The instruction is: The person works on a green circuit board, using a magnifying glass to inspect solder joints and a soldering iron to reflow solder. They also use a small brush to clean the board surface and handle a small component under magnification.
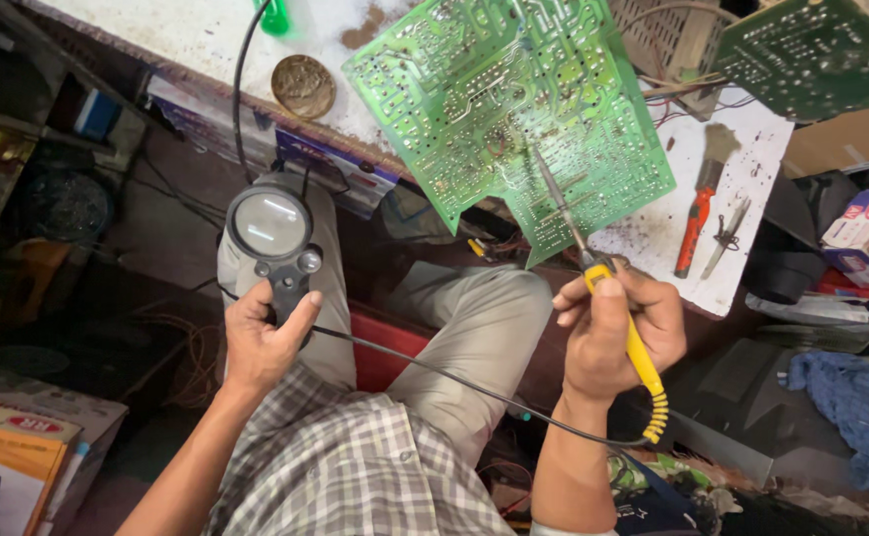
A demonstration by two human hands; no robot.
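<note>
A worn white workbench [206,40] with brown stains runs across the top, its edge chipped. A round brass tin [302,85] sits on it. A white sheet [752,149] at the right carries a red-handled brush [698,213]. The floor below is dark and cluttered: boxes [17,447] at left, blue cloth [852,407] at right. Light is even.
</note>
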